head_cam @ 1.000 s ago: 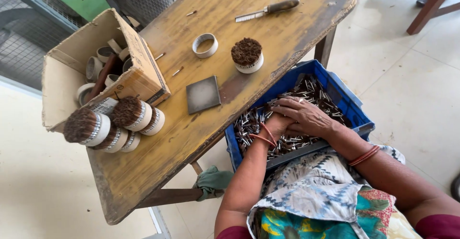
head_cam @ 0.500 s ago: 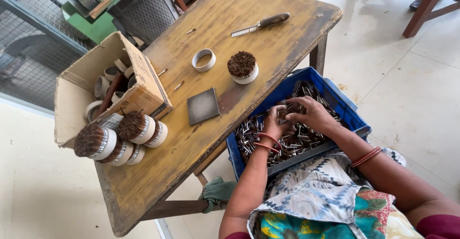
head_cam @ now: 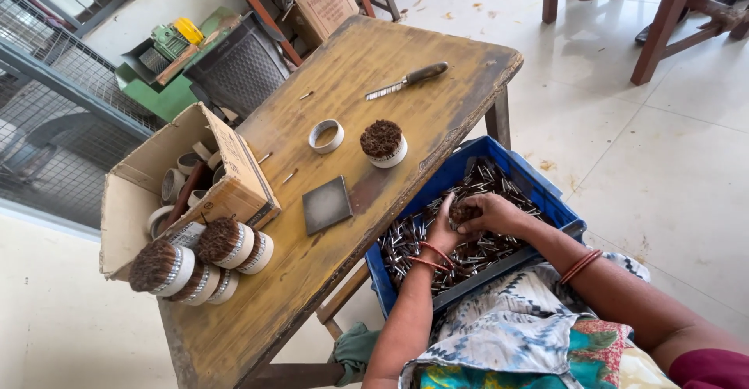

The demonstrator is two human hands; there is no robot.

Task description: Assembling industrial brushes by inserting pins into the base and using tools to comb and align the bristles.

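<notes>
A small dark bundle of thin sticks (head_cam: 466,212) sits pinched between both hands over the blue plastic crate (head_cam: 546,194), which rests on the person's lap against the edge of the worktop. The left hand (head_cam: 443,229) cups the bundle from below and behind, fingers curled around it; the right hand (head_cam: 493,213) closes over it from the other side, fingers folded onto the bundle's top. Both wrists carry thin orange bangles. Under the hands the crate is filled with a loose heap of short dark and silvery sticks (head_cam: 413,242).

On the worn yellow wooden worktop (head_cam: 367,69), just beyond the crate, lies a flat dark grey square plate (head_cam: 327,204). Farther in stand a white ring packed with brown bristles (head_cam: 383,142) and, beside it, an empty white ring (head_cam: 326,135). A knife with a dark handle (head_cam: 408,80) lies near the far edge. At the left end an open cardboard box (head_cam: 234,186) lies tipped on its side, holding more rings, and a cluster of filled bristle rings (head_cam: 199,260) lies in front of it.
</notes>
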